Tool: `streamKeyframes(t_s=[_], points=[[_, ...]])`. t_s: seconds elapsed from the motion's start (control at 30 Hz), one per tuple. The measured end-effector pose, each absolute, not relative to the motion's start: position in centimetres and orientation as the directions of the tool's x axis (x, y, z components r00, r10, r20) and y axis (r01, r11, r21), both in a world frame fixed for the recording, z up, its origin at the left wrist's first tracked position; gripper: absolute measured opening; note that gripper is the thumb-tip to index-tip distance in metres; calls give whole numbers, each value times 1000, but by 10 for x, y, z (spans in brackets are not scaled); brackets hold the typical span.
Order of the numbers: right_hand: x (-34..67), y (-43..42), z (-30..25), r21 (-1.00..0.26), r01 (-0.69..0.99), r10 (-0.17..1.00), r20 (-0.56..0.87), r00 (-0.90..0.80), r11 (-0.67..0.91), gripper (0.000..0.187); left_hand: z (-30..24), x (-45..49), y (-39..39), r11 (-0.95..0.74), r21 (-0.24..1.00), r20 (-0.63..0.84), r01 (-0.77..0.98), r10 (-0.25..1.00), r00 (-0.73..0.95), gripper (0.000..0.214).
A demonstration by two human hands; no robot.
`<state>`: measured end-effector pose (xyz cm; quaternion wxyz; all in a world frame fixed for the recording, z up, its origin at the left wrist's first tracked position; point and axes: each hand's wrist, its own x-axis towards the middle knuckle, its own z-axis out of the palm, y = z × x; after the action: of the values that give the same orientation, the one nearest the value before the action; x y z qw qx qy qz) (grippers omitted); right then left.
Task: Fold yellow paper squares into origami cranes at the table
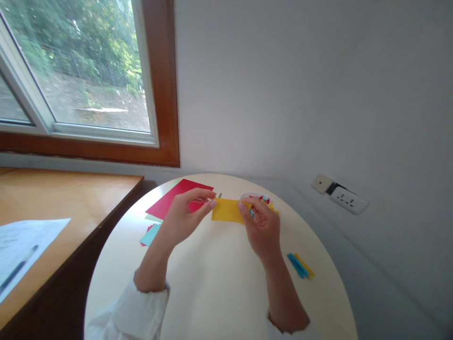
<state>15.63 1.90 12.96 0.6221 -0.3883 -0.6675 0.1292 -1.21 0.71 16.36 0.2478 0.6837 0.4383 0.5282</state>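
A yellow piece of paper [227, 210] is held up above the round table, stretched between both hands. My left hand [187, 211] pinches its upper left corner between thumb and fingers. At the other end, my right hand [261, 225] grips the right edge, the thumb in front. Behind the left hand lies a red sheet of paper [173, 198], partly covered by that hand. A white dish with colourful paper bits [262, 197] sits beyond the right hand, which hides part of it.
The round white table [212, 293] stands against the wall. Light blue paper pieces [150, 234] lie left, with red ones underneath. Blue folded strips [297, 265] and yellow strips [306, 267] rest near the right edge. A wooden desk [88, 198] holds a printed sheet [38, 231] and a pen [17, 269].
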Motion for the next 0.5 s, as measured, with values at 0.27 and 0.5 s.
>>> streamKeyframes(t_s=[0.27,0.5], points=[[149,15,132,-613,428,675,737,10,663,12,162,-9,8,-510,757,518,408,849,102,21],[148,18,131,-457,576,598,798,-70,678,14,158,-8,11,-571,520,595,635,776,211,21]])
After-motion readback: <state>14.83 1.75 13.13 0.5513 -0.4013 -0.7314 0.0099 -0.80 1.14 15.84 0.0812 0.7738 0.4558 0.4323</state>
